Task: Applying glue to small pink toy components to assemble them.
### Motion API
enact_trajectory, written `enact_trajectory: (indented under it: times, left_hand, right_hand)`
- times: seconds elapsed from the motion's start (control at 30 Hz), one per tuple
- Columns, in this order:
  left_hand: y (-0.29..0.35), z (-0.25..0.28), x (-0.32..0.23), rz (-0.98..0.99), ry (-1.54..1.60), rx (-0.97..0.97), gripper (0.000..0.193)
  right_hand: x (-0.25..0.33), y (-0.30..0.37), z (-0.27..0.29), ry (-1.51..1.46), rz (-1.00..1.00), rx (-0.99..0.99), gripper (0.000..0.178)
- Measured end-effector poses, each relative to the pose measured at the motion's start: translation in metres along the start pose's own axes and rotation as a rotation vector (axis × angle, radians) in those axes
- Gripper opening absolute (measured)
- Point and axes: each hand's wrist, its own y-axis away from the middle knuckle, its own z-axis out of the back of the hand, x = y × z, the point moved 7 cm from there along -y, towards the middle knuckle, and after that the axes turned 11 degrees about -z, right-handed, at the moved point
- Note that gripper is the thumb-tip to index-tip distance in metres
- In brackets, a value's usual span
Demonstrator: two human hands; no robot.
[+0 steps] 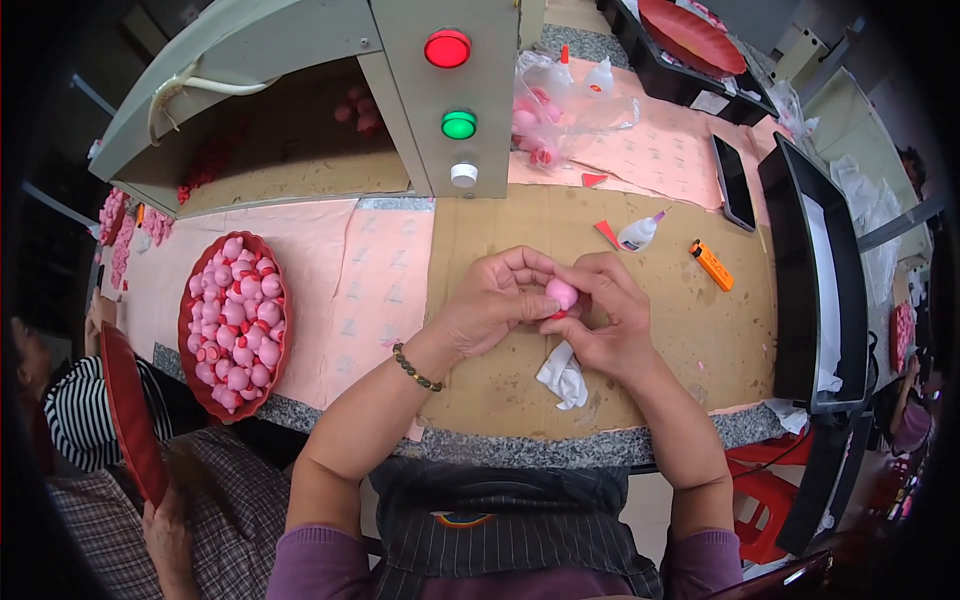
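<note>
Over the brown cardboard sheet, both my hands hold one small pink and red figure. My left hand pinches it from the left, thumb at its side. From the right, the fingers and thumb of my right hand close on it; its red underside is partly hidden. A crumpled white tissue lies just below my hands. Beyond them are a small white glue bottle with a purple tip, a red scrap and an orange lighter.
A red scalloped tray heaped with pink and red figures stands at left. Behind it rises a grey machine housing with lights. A phone and a black bin flank the right. At lower left, a person's hand holds a red tray.
</note>
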Motion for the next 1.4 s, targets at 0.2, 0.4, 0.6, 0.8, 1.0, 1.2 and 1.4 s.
enact_trajectory:
  times: [0.2, 0.4, 0.6, 0.8, 1.0, 1.2, 1.4]
  left_hand:
    - [-0.009, 0.009, -0.021, -0.094, 0.122, 0.008, 0.033]
    - [-0.007, 0.02, -0.019, -0.113, 0.285, -0.037, 0.029]
    - [-0.007, 0.016, -0.018, -0.104, 0.334, -0.026, 0.025]
    - [-0.009, 0.015, -0.022, -0.129, 0.279, -0.057, 0.027]
    - [-0.01, 0.019, -0.017, -0.102, 0.347, -0.035, 0.037]
    - [-0.007, 0.015, -0.014, -0.041, 0.33, -0.022, 0.032]
    - [-0.006, 0.012, -0.006, 0.01, 0.352, -0.068, 0.027]
  right_hand:
    - [-0.03, -0.005, 0.019, -0.206, -0.166, -0.077, 0.026]
    - [-0.015, -0.002, -0.013, 0.496, -0.041, 0.031, 0.02]
    - [-0.024, 0.0, -0.008, 0.378, -0.075, -0.002, 0.017]
    - [-0.038, 0.0, 0.004, -0.086, -0.283, -0.089, 0.012]
    - [-0.02, -0.003, 0.008, -0.313, -0.188, -0.097, 0.012]
    - [-0.009, -0.009, 0.004, -0.351, -0.336, -0.055, 0.007]
    - [-0.018, -0.008, -0.012, -0.576, -0.459, -0.019, 0.006]
